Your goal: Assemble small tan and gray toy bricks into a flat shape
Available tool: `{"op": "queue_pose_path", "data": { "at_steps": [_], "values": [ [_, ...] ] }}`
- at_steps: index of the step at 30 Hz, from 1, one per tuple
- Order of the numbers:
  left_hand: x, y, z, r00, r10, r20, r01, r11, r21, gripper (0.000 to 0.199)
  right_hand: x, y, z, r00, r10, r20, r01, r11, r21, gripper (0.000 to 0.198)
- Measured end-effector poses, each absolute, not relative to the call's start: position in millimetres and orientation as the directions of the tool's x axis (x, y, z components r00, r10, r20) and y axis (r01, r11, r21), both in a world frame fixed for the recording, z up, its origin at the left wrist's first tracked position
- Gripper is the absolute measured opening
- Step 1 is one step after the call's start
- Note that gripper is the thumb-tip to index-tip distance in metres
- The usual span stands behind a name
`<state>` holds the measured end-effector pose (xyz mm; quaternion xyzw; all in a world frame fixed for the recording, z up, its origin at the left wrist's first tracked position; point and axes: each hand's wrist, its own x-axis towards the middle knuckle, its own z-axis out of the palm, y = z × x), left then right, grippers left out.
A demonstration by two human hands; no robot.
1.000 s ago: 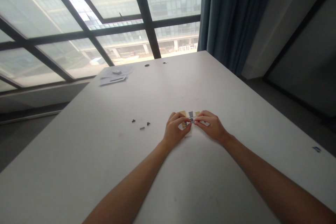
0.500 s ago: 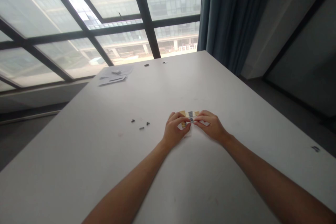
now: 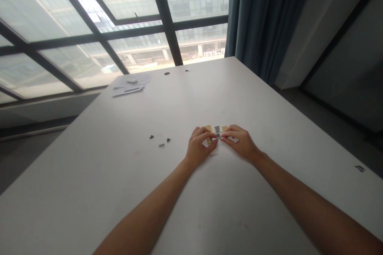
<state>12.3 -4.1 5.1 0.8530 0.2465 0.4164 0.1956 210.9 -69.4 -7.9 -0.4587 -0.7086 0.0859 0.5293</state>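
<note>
My left hand is closed in a pinch, thumb against fingertips. Facing it, my right hand pinches too, and the fingertips of both almost meet at a small grey piece. Its exact shape is mostly covered by the fingers. Just behind and under the fingers lies a flat patterned thing with yellow, white and dark grey blocks; the hands hide much of it. To the left of my left hand, small dark pieces and a short grey bar rest on the table.
The white table reaches to the window. Papers with a small white object on them lie at the far left. A dark round spot is near the far edge, and a small dark item sits at the right edge.
Almost nothing differs. Both hands stay at the same spot with fingertips together, and the loose pieces have not moved on the table.
</note>
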Motion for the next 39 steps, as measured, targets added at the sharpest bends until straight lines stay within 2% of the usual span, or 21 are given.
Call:
{"op": "queue_pose_path", "data": {
  "at_steps": [21, 39],
  "values": [
    [12.0, -3.8, 4.4, 0.526, 0.593, 0.610, 0.256, -0.794, 0.551, 0.007, 209.6, -72.2, -2.1, -0.028, 0.753, 0.657, 0.577, 0.549, -0.604, 0.011],
    [12.7, -4.5, 5.7, 0.531, 0.596, 0.602, 0.243, -0.788, 0.566, 0.009, 209.0, -71.5, -4.4, -0.027, 0.761, 0.648, 0.564, 0.547, -0.619, 0.007]
  ]
}}
